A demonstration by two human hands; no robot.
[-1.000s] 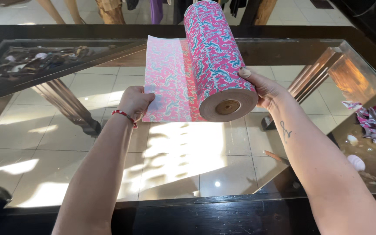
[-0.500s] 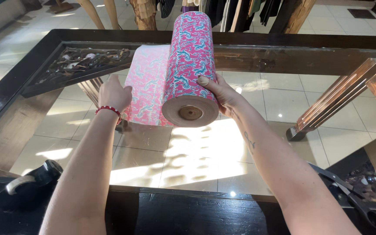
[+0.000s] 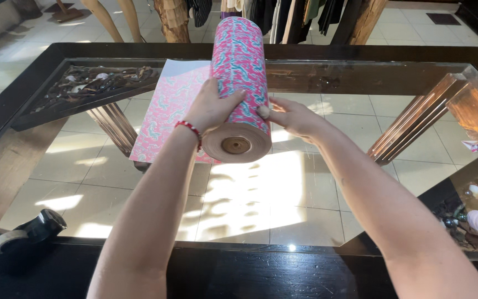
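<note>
Both hands grip the roll of wrapping paper [image 3: 238,83] near its close end, at centre frame. Our left hand [image 3: 210,108] wraps over the left flank, fingers curled on the patterned surface, a red bracelet [image 3: 190,129] at the wrist. Our right hand [image 3: 291,117] presses the right flank, fingers together, thumb toward the cardboard core.

Roll position: raised on a slant above the glass table [image 3: 261,188], near end facing us, far end toward upper centre. A loose sheet [image 3: 170,111] trails left of it, lying flat on the glass.

Handling judgement: the roll looks thick and dense, probably heavy; the outer paper is smooth and could slip or crease. Best hold is two hands on opposite flanks, as now.

Lower left: a tape dispenser [image 3: 20,238] on the dark frame. Right edge: shells [image 3: 477,218] under the glass.
</note>
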